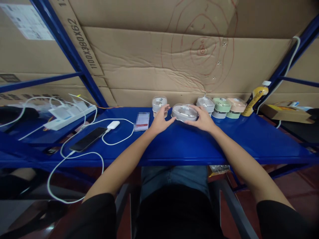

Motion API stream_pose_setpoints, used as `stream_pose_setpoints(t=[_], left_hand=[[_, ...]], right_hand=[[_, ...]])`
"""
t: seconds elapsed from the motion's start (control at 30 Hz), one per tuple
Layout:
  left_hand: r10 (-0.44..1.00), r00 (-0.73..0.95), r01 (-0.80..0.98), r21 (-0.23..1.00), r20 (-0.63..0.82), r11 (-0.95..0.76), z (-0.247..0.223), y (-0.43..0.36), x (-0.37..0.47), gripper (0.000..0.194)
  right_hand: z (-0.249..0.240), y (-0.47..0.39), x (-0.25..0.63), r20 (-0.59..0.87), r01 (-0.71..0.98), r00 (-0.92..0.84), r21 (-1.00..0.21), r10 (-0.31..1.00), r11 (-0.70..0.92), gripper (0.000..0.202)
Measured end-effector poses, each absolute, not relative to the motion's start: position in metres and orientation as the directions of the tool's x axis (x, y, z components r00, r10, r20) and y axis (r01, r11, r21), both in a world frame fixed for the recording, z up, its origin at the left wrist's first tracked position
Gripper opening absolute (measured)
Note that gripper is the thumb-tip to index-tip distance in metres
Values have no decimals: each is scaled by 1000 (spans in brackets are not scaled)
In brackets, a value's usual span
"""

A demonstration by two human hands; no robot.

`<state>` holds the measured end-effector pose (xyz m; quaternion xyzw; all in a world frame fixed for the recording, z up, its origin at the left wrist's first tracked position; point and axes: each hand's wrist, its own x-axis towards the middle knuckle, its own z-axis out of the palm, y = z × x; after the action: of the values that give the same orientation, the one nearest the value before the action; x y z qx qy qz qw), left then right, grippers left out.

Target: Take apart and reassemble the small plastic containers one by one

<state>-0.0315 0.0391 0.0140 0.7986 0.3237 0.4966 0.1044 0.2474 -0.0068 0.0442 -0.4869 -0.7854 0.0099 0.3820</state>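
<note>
Blue surface (181, 146): grey clear-lidded container (183, 117) at clock centre. Right hand (204, 120), 3 o'clock: grip pinching its side. Left hand (159, 122), 9 o'clock: grip spread beside it, contact cannot be told. Lit phone (142, 121) farther out at 9, green-topped container (221, 105) at 3

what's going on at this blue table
A person's right hand grips the right side of a grey, rounded plastic container with a clear lid; the open left hand is at its left, contact unclear. Another grey plastic container stands behind the left hand. On the right, grey, green and peach plastic containers stand in a row beside a yellow bottle with a white cap.
</note>
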Motion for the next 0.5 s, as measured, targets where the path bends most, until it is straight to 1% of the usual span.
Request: stream_pose_setpoints(t=[0.1, 0.2, 0.27, 0.37, 0.43, 0.5], left_hand=[[545, 225, 580, 338, 808, -741, 20, 42, -37, 58], [520, 197, 709, 245, 831, -661, 26, 47, -45, 63], [550, 231, 771, 193, 803, -607, 28, 50, -49, 72], [636, 311, 831, 122, 706, -542, 28, 55, -53, 83], [686, 351, 851, 88, 638, -518, 27, 58, -55, 86], [709, 370, 860, 68, 601, -506, 27, 59, -55, 84]], right_hand=[[42, -7, 239, 606, 844, -14, -419, 795, 335, 96], [40, -5, 230, 616, 888, 116, -416, 779, 197, 93], [40, -3, 226, 634, 915, 145, -377, 759, 140, 88], [42, -2, 221, 636, 954, 152, -294, 757, 56, 83], [44, -1, 218, 613, 972, 163, -235, 773, -18, 82], [45, -1, 215, 590, 978, 181, -189, 787, -84, 85]])
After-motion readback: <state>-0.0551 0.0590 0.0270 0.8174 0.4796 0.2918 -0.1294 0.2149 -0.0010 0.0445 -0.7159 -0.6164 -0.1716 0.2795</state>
